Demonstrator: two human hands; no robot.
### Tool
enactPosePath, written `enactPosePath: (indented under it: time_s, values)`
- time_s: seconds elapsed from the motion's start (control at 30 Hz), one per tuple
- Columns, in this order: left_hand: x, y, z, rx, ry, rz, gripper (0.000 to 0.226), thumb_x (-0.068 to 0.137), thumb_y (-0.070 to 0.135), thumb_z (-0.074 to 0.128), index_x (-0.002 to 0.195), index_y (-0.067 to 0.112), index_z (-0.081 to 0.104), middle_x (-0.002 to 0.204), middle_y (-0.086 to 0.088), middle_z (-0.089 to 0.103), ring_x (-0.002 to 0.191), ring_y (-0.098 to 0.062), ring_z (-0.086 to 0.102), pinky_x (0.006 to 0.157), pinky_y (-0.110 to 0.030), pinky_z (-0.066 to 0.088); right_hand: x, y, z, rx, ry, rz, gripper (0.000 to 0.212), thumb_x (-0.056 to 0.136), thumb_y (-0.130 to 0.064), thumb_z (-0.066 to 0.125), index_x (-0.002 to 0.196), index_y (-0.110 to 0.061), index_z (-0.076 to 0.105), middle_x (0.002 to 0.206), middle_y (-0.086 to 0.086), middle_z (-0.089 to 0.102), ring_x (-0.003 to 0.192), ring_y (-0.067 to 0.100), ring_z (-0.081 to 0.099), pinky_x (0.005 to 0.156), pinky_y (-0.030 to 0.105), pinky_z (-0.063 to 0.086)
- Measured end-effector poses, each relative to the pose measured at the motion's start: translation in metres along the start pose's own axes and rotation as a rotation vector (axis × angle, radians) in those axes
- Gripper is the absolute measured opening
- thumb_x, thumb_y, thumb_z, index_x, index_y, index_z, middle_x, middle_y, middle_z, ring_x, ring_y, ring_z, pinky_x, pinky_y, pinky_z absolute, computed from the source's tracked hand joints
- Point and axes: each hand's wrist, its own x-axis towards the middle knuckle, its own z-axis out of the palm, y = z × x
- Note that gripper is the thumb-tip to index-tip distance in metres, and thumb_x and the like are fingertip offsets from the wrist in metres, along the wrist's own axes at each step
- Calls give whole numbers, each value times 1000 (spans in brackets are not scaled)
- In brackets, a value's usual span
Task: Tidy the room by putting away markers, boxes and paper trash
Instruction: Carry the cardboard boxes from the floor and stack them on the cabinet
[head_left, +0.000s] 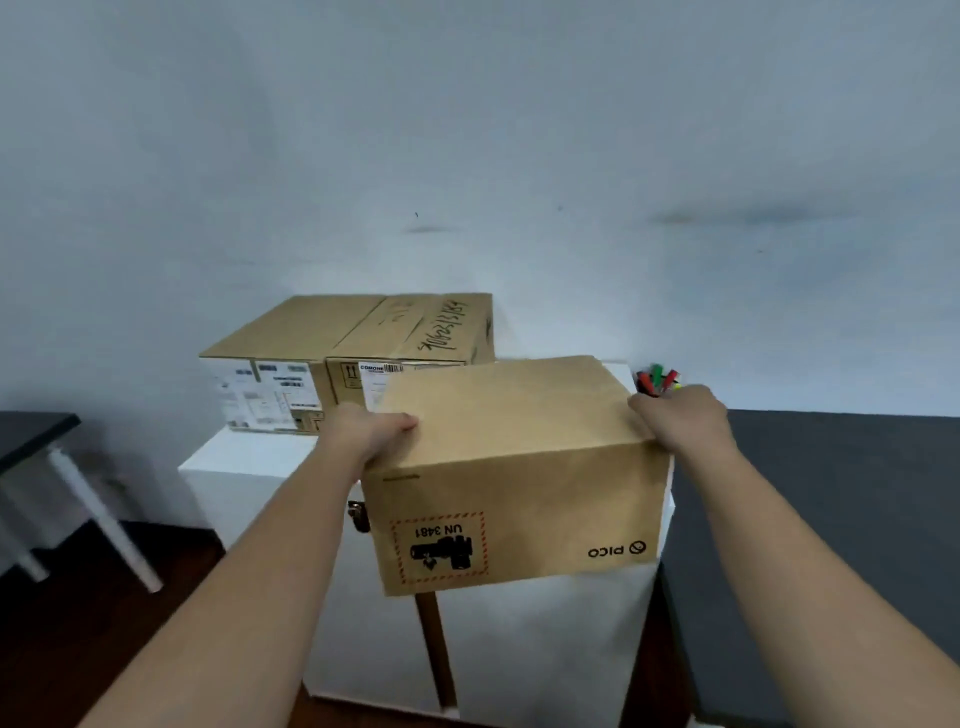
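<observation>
I hold a brown cardboard box (511, 467) with an upside-down "PICO" print and a "UN 3481" label, in front of me over the near edge of a white cabinet (249, 457). My left hand (371, 431) grips its left top edge and my right hand (675, 418) grips its right top corner. Two more brown boxes, the left one (291, 332) and the right one (426, 327) with handwriting on top, stand side by side at the back of the cabinet. A bunch of red and green markers (657, 379) pokes up just behind my right hand.
A pale wall (467, 156) rises right behind the cabinet. A dark tabletop on white legs (31, 431) stands at the left. A dark grey surface (831, 519) fills the right side. Dark wooden floor (78, 649) lies below, and a brown post (434, 644) runs down the cabinet front.
</observation>
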Motion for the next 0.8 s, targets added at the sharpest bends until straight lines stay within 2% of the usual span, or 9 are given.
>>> enactPosePath:
  time_s: [0.07, 0.13, 0.23, 0.3, 0.37, 0.5, 0.57, 0.67, 0.8]
  values:
    - [7, -7, 25, 12, 33, 19, 61, 74, 41, 77, 114, 0, 54, 110, -15, 61, 97, -33, 58, 86, -40, 52, 7, 18, 13, 138, 87, 54, 17, 82, -22, 58, 71, -9, 57, 73, 9, 56, 76, 25, 50, 59, 30, 37]
    - [13, -9, 42, 25, 49, 69, 71, 76, 45, 74, 125, 3, 46, 119, -16, 61, 103, -36, 59, 84, -39, 52, 13, 30, 30, 271, 178, 98, 30, 85, -23, 56, 110, -10, 63, 111, 11, 60, 100, 25, 54, 81, 31, 43]
    - [15, -1, 62, 173, 27, 252, 82, 86, 46, 62, 145, 13, 16, 130, -16, 55, 108, -37, 58, 83, -39, 49, 19, 32, 52, 330, 273, 136, 77, 87, -31, 56, 151, -17, 15, 158, 14, 12, 145, 33, 16, 116, 45, 22]
    - [16, 5, 77, 328, -25, 397, 68, 89, 49, 54, 143, 19, 25, 139, -16, 47, 112, -37, 56, 91, -41, 49, 20, 27, 66, 311, 195, 107, 89, 91, -34, 55, 152, -16, -7, 160, 13, -13, 149, 29, -8, 120, 42, 4]
    - [11, 9, 90, 417, -45, 511, 43, 90, 49, 50, 115, 14, 49, 129, -18, 54, 108, -35, 57, 91, -41, 49, 21, 26, 77, 278, 70, 45, 91, 92, -36, 55, 152, -16, -12, 160, 11, -14, 149, 26, -9, 119, 39, 2]
    - [5, 28, 99, 329, -242, 600, 24, 91, 28, 53, 86, 9, 67, 82, -8, 71, 69, -22, 69, 71, -40, 58, 27, 21, 73, 207, -124, -23, 88, 87, -44, 58, 153, -22, 4, 160, 3, 13, 143, 25, 26, 116, 41, 28]
    - [13, 42, 92, 431, -337, 678, 18, 87, 28, 59, 85, 16, 72, 79, 0, 69, 73, -17, 68, 76, -36, 58, 27, 12, 58, 118, -216, -48, 91, 81, -49, 66, 152, -19, 17, 154, 1, 27, 136, 23, 37, 109, 34, 35]
    - [33, 56, 81, 801, -348, 855, 41, 78, 44, 70, 118, 40, 62, 120, 2, 55, 116, -19, 49, 101, -40, 42, 23, 2, 39, -111, -462, -67, 114, 64, -54, 78, 153, -21, 15, 152, 3, 20, 137, 23, 33, 110, 35, 34]
    - [69, 48, 91, 878, -472, 934, 72, 79, 59, 61, 141, 52, 26, 161, 2, 11, 147, -21, 8, 118, -47, 7, 36, -5, 36, -272, -424, -88, 95, 70, -40, 81, 149, -26, 29, 150, 1, 24, 134, 23, 38, 106, 35, 38]
